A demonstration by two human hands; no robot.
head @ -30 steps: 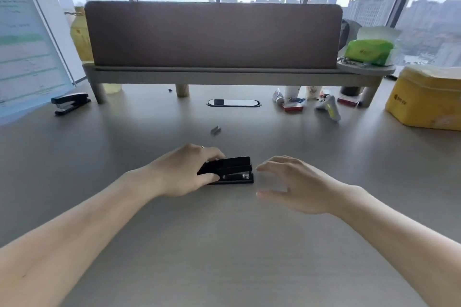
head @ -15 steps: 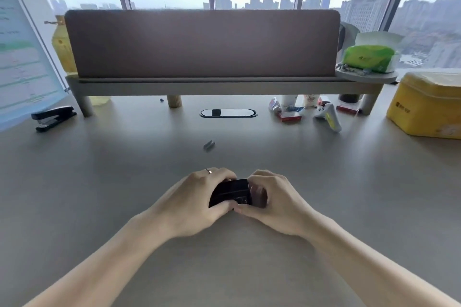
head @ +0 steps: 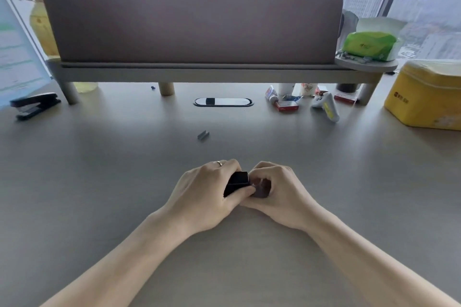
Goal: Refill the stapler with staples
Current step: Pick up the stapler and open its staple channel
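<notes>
Gripping small black stapler from both ends: left hand and right hand closing fingers around it, near desk's cable grommet; staple strip lying between.

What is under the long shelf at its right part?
Under the shelf: small red boxes, a tube, paper cups, a white-yellow device. Things further behind are hidden.

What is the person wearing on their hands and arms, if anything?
Very little. Both forearms are bare with no sleeves in view, and neither hand is gloved. The left hand has a thin gold-coloured ring on one finger. The right hand shows no ring or watch.
</notes>
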